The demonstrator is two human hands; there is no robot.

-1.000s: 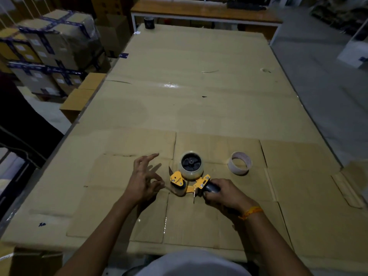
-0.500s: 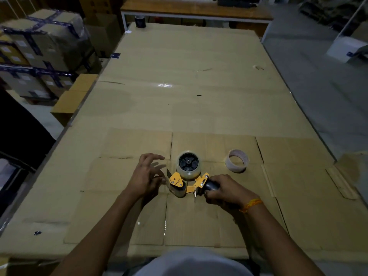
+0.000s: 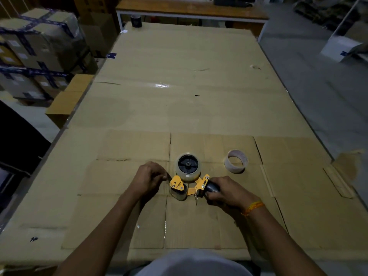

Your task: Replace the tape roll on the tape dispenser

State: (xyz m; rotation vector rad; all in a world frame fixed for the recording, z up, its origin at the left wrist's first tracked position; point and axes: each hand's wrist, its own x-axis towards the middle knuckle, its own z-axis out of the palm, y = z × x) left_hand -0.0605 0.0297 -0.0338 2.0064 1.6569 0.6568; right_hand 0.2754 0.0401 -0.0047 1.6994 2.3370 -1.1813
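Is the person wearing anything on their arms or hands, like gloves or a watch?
No gloves and no watch. Both forearms are bare, with no sleeves in view. The left hand wears nothing. The right hand has only an orange-yellow thread band around its wrist.

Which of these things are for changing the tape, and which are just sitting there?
For the job:
- tape dispenser, lying on the cardboard
- tape roll on its spindle
- empty core beside it
- right hand gripping the handle
- left hand at the dispenser's front end

Just lying about:
- dark roll at the table's far edge
- taped boxes stacked off to the left
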